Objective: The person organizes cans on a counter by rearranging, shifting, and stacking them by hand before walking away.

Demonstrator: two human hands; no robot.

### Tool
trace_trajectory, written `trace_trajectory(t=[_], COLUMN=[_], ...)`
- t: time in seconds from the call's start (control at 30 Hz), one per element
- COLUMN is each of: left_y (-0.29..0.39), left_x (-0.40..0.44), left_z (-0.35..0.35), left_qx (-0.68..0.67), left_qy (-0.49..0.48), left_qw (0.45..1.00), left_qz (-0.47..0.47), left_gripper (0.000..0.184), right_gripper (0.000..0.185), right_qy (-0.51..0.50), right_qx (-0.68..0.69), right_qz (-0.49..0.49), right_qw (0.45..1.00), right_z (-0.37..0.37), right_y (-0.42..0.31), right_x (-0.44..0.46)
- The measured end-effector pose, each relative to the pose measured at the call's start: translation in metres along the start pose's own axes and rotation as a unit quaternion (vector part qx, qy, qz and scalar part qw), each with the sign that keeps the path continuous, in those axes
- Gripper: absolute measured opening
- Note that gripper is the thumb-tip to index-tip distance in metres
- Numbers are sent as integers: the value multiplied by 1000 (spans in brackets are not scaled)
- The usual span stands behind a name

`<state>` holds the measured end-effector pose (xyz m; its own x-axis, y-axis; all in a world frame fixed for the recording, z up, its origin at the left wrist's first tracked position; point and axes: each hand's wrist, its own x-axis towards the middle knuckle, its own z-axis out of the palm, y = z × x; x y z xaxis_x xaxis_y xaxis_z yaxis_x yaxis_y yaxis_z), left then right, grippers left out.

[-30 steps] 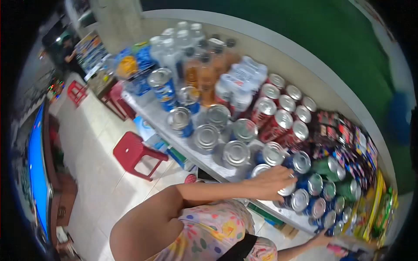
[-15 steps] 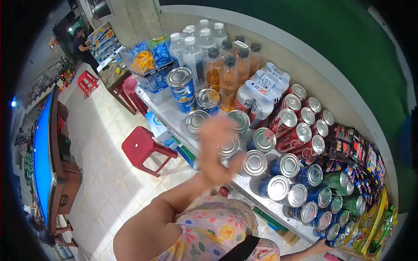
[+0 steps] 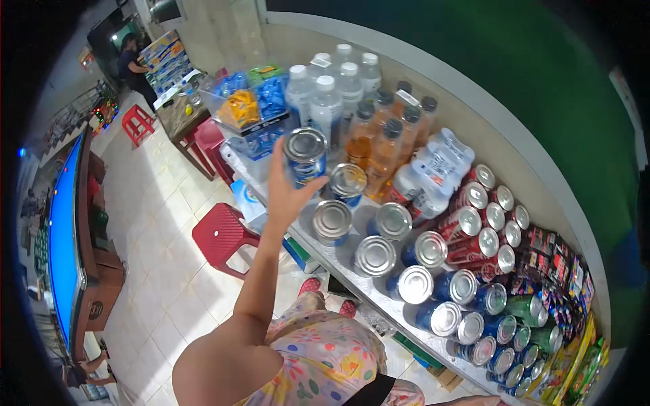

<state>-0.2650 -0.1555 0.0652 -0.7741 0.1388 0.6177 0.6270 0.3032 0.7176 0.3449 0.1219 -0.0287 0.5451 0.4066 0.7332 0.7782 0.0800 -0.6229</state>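
Note:
My left hand (image 3: 290, 193) reaches over the table's left part, its fingers along the left side of a tall blue can (image 3: 306, 159) and its thumb across the front. The can stands upright, its lower part hidden by the hand; it may be two cans stacked. Beside the thumb is a shorter blue can (image 3: 348, 181). More silver-topped cans (image 3: 376, 256) stand in rows toward the right. My right hand (image 3: 482, 400) shows only partly at the bottom edge, near the table's front; its fingers are cut off.
Behind the cans stand white-capped bottles (image 3: 325, 105), amber drink bottles (image 3: 387, 152), a shrink-wrapped bottle pack (image 3: 440, 162) and red cans (image 3: 467, 223). A clear bin (image 3: 233, 128) holds blue and yellow packets. A red stool (image 3: 220, 237) stands left; a person (image 3: 132, 68) is farther back.
My left hand has moved left and away from me, from above the middle cans to the tall blue can. My right hand has slipped lower, mostly out of view. The camera view has shifted.

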Motion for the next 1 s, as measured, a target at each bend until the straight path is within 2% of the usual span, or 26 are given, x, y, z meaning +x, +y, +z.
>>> trace_trajectory(t=[0.1, 0.23, 0.33, 0.37, 0.47, 0.63, 0.67, 0.7, 0.73, 0.8, 0.87, 0.93, 1.0], left_y=[8, -10, -21, -23, -34, -82, -96, -107, -112, -121, -111, -115, -122], left_x=[15, 23, 20, 24, 38, 38, 33, 25, 19, 10, 5, 1, 2], left_z=[4, 1, 2, -4, -33, -63, -62, -61, -60, -56, -54, -51, -50], left_qx=[-125, -79, -238, -245, -269, -181, -196, -192, -189, -161, -162, -158, -160], left_qy=[-11, -33, 33, 63, 51, -10, -27, -48, -69, -108, -149, -142, -138], left_qw=[991, 995, 969, 966, 959, 980, 977, 976, 974, 976, 970, 974, 976], left_qz=[-55, -50, -56, -48, -73, -79, -83, -95, -108, -94, -105, -78, -58], left_gripper=[96, 89, 90, 88, 84, 83, 84, 84, 83, 85, 86, 88, 89], right_gripper=[60, 58, 56, 56, 55, 53, 68, 51, 36, 24, 25, 22, 22], right_qy=[-6, 4, 18, 22, 28, 40, -64, -100, -136, -211, -315, -413, -505], right_qx=[66, 138, 180, 191, 228, 303, 309, 276, 243, 279, 329, 356, 394], right_qz=[-3, -7, -17, -23, -39, -42, 78, 58, 37, 52, 20, -40, -120], right_qw=[998, 990, 983, 981, 972, 951, 946, 954, 960, 935, 890, 838, 758], right_z=[-19, -35, -45, -50, -70, -94, -97, -92, -89, -79, -77, -75, -74], right_y=[-39, -77, -97, -109, -137, -207, -197, -189, -214, -251, -295, -334, -380], right_x=[-12, -12, -11, -9, -8, -38, -43, -55, -70, -106, -138, -165, -184])
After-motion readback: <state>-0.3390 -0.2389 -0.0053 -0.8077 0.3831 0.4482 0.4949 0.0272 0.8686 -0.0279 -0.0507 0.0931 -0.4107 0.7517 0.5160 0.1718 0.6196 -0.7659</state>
